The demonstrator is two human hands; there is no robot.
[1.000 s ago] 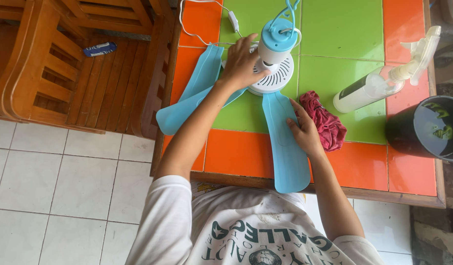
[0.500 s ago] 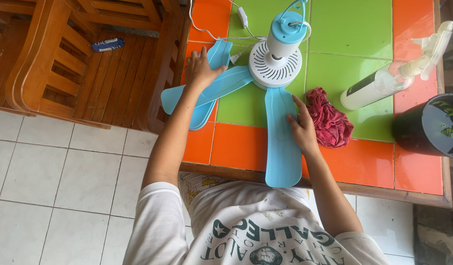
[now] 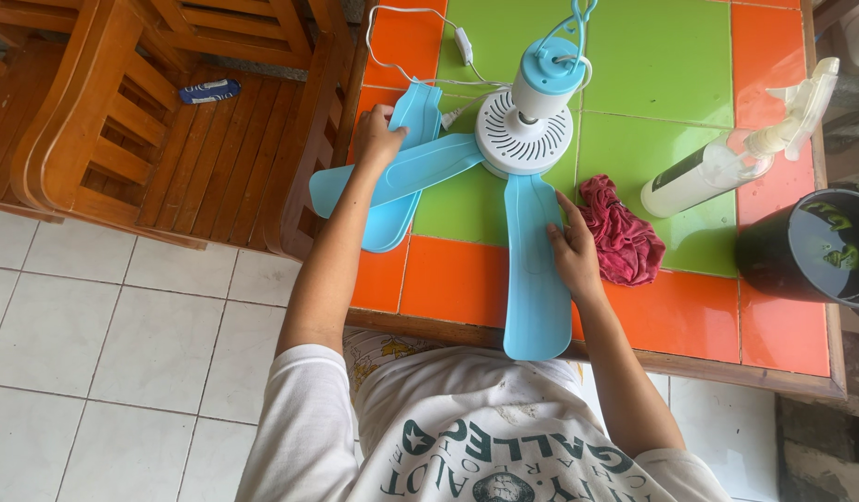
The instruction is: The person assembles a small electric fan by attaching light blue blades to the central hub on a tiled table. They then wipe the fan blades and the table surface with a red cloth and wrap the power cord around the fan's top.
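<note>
- Gripping nothing, my right hand [image 3: 573, 249] lies flat, fingers spread, on the near pale blue plastic fan blade [image 3: 536, 279], pressing it to the desk.
- That blade runs from the fan's hub toward me, and its rounded tip hangs over the wooden front edge of the orange and green tiled desk [image 3: 457, 288].
- Just beside my right hand, touching its fingers as far as I can see, lies a crumpled dark red cloth [image 3: 621, 237].
- My left hand [image 3: 377, 138] has its grip closed over the edge of the left pale blue blade [image 3: 420, 167]; a second blue blade [image 3: 403, 177] crosses beneath it, and both tips reach past the desk's left edge.
- All the blades meet at the small ceiling fan's white vented round motor housing [image 3: 524, 135], which lies on a green tile with a blue cap [image 3: 551, 67] on top.
- I see a white cord with an inline switch [image 3: 464, 42] trailing from the fan across the far tiles.
- Well to the right lies a translucent white spray bottle [image 3: 727, 158] on its side, and a black round bucket [image 3: 815, 249] sits at the right edge.
- Beyond the desk's left side stands a brown slatted wooden chair [image 3: 151, 112].
</note>
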